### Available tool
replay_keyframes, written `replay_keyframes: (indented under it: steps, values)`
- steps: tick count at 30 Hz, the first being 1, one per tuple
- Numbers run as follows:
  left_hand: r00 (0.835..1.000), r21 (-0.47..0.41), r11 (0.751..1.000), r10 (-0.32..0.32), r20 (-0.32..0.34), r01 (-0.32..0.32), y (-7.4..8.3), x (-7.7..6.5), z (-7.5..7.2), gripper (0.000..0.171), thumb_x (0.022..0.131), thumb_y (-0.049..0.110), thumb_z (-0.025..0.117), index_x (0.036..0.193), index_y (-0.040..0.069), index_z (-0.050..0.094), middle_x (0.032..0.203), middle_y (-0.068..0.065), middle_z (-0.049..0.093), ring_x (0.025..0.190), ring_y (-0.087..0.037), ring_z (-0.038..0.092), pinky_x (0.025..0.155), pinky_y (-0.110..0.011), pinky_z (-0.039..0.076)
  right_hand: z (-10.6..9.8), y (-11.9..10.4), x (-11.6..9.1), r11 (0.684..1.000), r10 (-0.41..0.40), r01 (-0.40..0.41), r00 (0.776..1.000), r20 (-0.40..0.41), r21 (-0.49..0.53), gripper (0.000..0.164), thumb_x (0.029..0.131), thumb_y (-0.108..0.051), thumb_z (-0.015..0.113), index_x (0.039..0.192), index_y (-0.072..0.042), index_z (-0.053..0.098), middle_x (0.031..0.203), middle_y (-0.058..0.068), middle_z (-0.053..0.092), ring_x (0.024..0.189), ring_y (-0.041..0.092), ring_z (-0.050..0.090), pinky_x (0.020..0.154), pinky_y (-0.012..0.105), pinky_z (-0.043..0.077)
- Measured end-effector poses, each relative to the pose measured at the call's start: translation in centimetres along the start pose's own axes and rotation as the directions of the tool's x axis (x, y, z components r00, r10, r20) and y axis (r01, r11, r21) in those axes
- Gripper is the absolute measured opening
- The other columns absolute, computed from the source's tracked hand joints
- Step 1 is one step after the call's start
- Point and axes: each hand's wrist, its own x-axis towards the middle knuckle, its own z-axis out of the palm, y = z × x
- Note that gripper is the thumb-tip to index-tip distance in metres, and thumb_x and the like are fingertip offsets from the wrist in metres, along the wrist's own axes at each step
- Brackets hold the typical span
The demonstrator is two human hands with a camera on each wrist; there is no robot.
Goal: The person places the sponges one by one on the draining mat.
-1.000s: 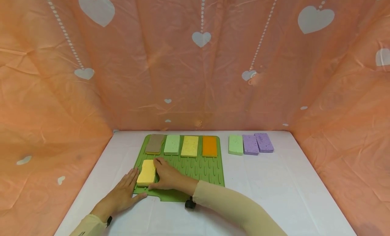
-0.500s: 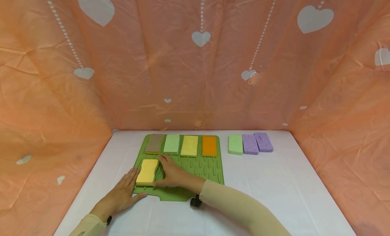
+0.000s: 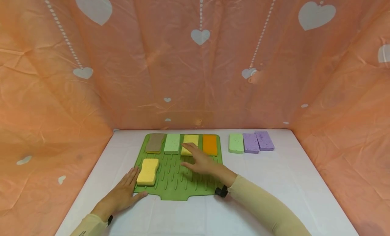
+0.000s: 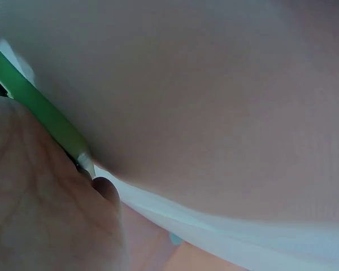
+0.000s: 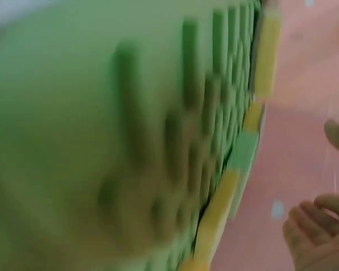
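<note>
A yellow sponge (image 3: 148, 171) with wavy sides lies at the near left of a green ribbed mat (image 3: 173, 194). My left hand (image 3: 121, 191) rests flat at the mat's left edge, its fingertips right beside that sponge. Over the mat's right half hovers my right hand (image 3: 202, 163), thumb and fingers apart and nothing between them. Its fingertips overlap a pale yellow sponge (image 3: 191, 137) in the head view. In the right wrist view the fingers of the right hand (image 5: 322, 234) show loosely bent above the mat's ribs.
Along the mat's far edge lie a brown-topped sponge (image 3: 155, 143), a light green sponge (image 3: 172, 143) and an orange sponge (image 3: 210, 144). Right of the mat, on the white table (image 3: 262, 181), sit another green sponge (image 3: 236, 143) and two purple sponges (image 3: 251, 143). Orange curtain (image 3: 201, 80) surrounds the table.
My right hand has left the yellow sponge at the near left and moved right and away over the mat. That sponge stays on the mat. My left hand has not moved.
</note>
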Motion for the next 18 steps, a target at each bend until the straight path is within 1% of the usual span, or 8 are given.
replay_keyframes:
  steps: [2, 4, 7, 10, 13, 16, 18]
  values:
    - [1.0, 0.0, 1.0, 0.0, -0.002, 0.0, 0.0, 0.0, 0.0, 0.107, 0.103, 0.064, 0.061, 0.168, -0.009, 0.017, 0.177, -0.027, 0.011, 0.163, -0.049, 0.01, 0.129, -0.066, 0.016, -1.5, 1.0, -0.9, 1.0, 0.021, -0.021, 1.0, 0.005, 0.007, 0.082, 0.105, -0.032, 0.073, 0.17, -0.008, 0.03, 0.171, 0.019, 0.034, 0.155, 0.039, 0.04, 0.123, 0.057, 0.04]
    - [1.0, -0.002, 1.0, 0.0, 0.004, 0.0, 0.0, 0.0, -0.1, 0.107, 0.103, 0.064, 0.06, 0.168, -0.009, 0.017, 0.177, -0.027, 0.01, 0.163, -0.049, 0.01, 0.129, -0.066, 0.016, -2.9, 1.9, -1.9, 0.999, 0.042, -0.042, 0.999, 0.0, 0.003, 0.081, 0.105, -0.035, 0.072, 0.17, -0.009, 0.03, 0.171, 0.021, 0.033, 0.153, 0.042, 0.042, 0.119, 0.061, 0.043]
    - [1.0, 0.0, 1.0, 0.0, 0.008, 0.0, 0.0, 0.1, 0.0, 0.107, 0.104, 0.064, 0.059, 0.168, -0.009, 0.016, 0.177, -0.028, 0.01, 0.163, -0.049, 0.01, 0.129, -0.066, 0.015, -4.8, 3.7, -3.3, 0.998, 0.055, -0.057, 0.998, -0.043, -0.04, 0.08, 0.105, -0.037, 0.072, 0.168, -0.007, 0.034, 0.169, 0.023, 0.037, 0.151, 0.045, 0.044, 0.119, 0.063, 0.042]
    - [1.0, 0.003, 1.0, 0.0, 0.003, 0.0, -0.1, 0.1, 0.0, 0.107, 0.103, 0.065, 0.059, 0.168, -0.009, 0.017, 0.177, -0.028, 0.011, 0.163, -0.049, 0.01, 0.129, -0.066, 0.016, -6.7, 5.6, -4.5, 0.996, 0.034, -0.043, 0.992, -0.119, -0.073, 0.078, 0.103, -0.031, 0.076, 0.165, -0.001, 0.038, 0.164, 0.025, 0.044, 0.148, 0.046, 0.046, 0.121, 0.063, 0.04]
    - [1.0, 0.001, 1.0, 0.001, 0.001, -0.001, -0.1, 0.1, -0.1, 0.107, 0.103, 0.064, 0.061, 0.167, -0.009, 0.017, 0.177, -0.027, 0.011, 0.163, -0.048, 0.01, 0.129, -0.066, 0.017, -8.7, 7.7, -6.0, 0.995, 0.03, -0.047, 0.982, -0.188, -0.087, 0.078, 0.1, -0.024, 0.079, 0.163, 0.001, 0.04, 0.161, 0.026, 0.046, 0.148, 0.046, 0.045, 0.122, 0.064, 0.038]
    - [1.0, -0.005, 1.0, 0.002, 0.002, -0.002, -0.1, 0.1, -0.1, 0.107, 0.103, 0.064, 0.061, 0.167, -0.009, 0.017, 0.177, -0.027, 0.011, 0.163, -0.048, 0.01, 0.128, -0.066, 0.017, -10.6, 9.6, -7.7, 0.994, 0.055, -0.076, 0.97, -0.239, -0.082, 0.077, 0.099, -0.018, 0.079, 0.162, 0.003, 0.04, 0.161, 0.029, 0.044, 0.148, 0.05, 0.044, 0.121, 0.068, 0.036]
    - [1.0, -0.01, 1.0, 0.002, 0.005, -0.002, 0.0, 0.0, -0.2, 0.107, 0.103, 0.063, 0.062, 0.167, -0.01, 0.017, 0.177, -0.028, 0.011, 0.163, -0.048, 0.01, 0.128, -0.067, 0.017, -12.0, 10.8, -8.8, 0.991, 0.093, -0.115, 0.964, -0.249, -0.074, 0.077, 0.099, -0.017, 0.077, 0.163, 0.003, 0.038, 0.163, 0.031, 0.04, 0.148, 0.053, 0.041, 0.12, 0.072, 0.035]
